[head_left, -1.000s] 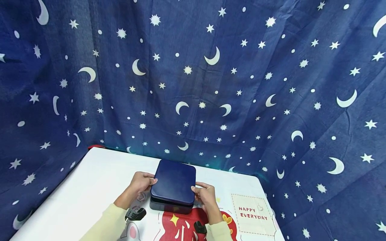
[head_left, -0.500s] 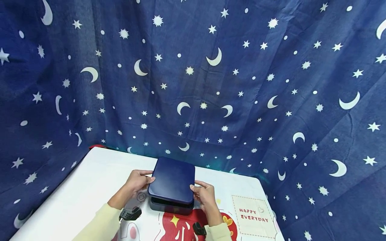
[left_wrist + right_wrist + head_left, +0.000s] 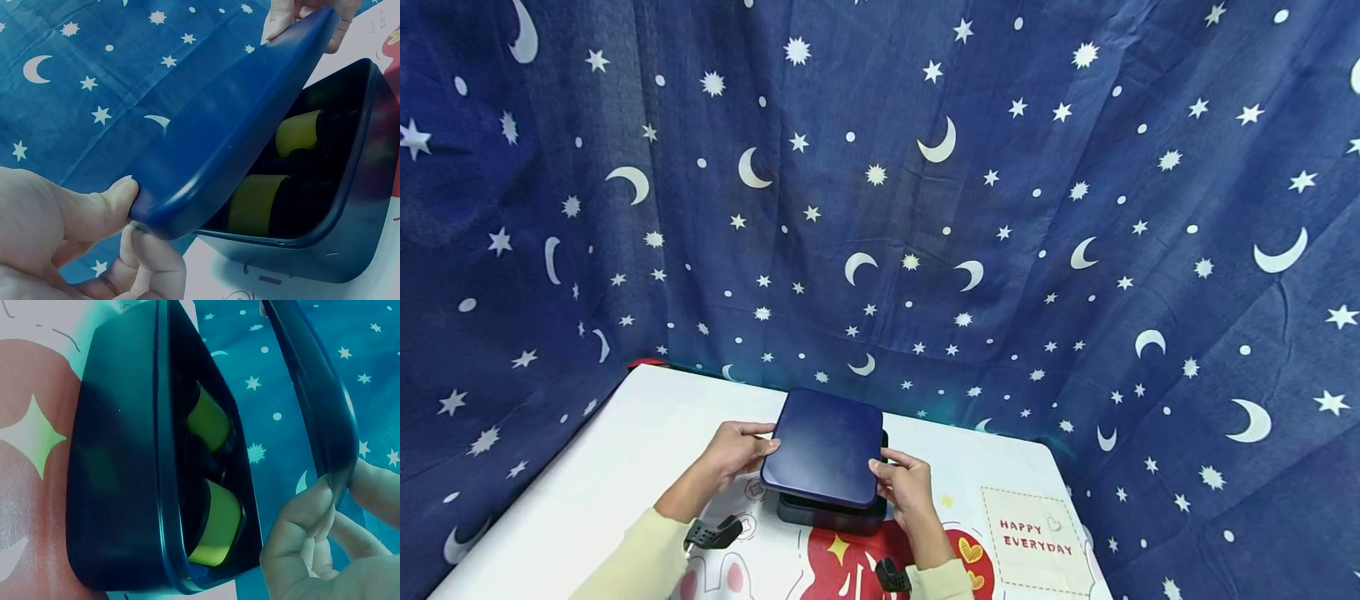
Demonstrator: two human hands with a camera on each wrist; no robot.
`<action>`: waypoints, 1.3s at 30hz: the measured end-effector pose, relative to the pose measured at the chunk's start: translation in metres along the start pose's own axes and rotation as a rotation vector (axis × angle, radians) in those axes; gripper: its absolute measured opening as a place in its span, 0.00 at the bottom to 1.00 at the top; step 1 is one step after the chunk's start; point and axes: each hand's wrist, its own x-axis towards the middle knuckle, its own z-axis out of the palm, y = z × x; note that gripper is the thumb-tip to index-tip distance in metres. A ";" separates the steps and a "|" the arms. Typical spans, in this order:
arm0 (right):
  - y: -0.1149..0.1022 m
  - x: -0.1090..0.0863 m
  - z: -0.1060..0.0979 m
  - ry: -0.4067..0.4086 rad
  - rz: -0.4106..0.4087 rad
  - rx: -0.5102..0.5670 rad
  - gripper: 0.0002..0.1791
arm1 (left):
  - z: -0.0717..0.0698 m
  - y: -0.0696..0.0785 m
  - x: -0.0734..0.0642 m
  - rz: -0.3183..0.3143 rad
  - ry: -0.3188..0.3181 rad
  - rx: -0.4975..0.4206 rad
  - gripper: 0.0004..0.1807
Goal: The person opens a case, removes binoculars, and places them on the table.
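A dark blue box lid (image 3: 823,446) is raised clear of its box (image 3: 831,515) and shifted slightly left over it. My left hand (image 3: 733,452) pinches the lid's left edge, thumb on top and fingers beneath. At the opposite edge, my right hand (image 3: 906,485) pinches the lid in the same way. Through the gap in the left wrist view, the box interior shows a dark item with a yellow band (image 3: 256,203) and another yellow-banded item (image 3: 299,133) beyond it. In the right wrist view, both yellow bands (image 3: 219,525) are visible too; the items' kind is unclear.
The white table (image 3: 677,417) has a printed cover with a red patch (image 3: 842,567) in front of the box and a "Happy Everyday" panel (image 3: 1037,537) at the right. A blue curtain (image 3: 880,208) with moons and stars hangs behind and beside the table.
Both hands have lifted the lid and moved it a little to the left, the left hand further than the right. More of the box now shows beyond the lid's right edge.
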 end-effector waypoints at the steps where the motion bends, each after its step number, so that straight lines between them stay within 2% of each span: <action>1: 0.000 0.000 0.000 0.000 -0.001 0.002 0.27 | -0.001 0.001 0.000 0.002 -0.003 0.003 0.27; 10: 0.000 -0.003 0.006 -0.008 0.004 -0.008 0.26 | -0.011 0.002 -0.004 0.008 -0.021 0.031 0.28; 20: 0.000 -0.011 0.021 -0.035 0.000 0.028 0.27 | -0.024 0.004 -0.011 0.006 -0.015 0.029 0.29; 26: -0.002 -0.010 0.031 -0.026 -0.008 0.021 0.26 | -0.036 0.006 -0.012 0.031 -0.042 -0.001 0.33; 32: -0.002 -0.011 0.039 -0.029 0.000 0.014 0.27 | -0.047 0.007 -0.016 0.023 -0.062 -0.011 0.33; 39: -0.001 -0.013 0.042 -0.034 0.000 0.037 0.26 | -0.052 0.006 -0.019 0.014 -0.072 -0.018 0.33</action>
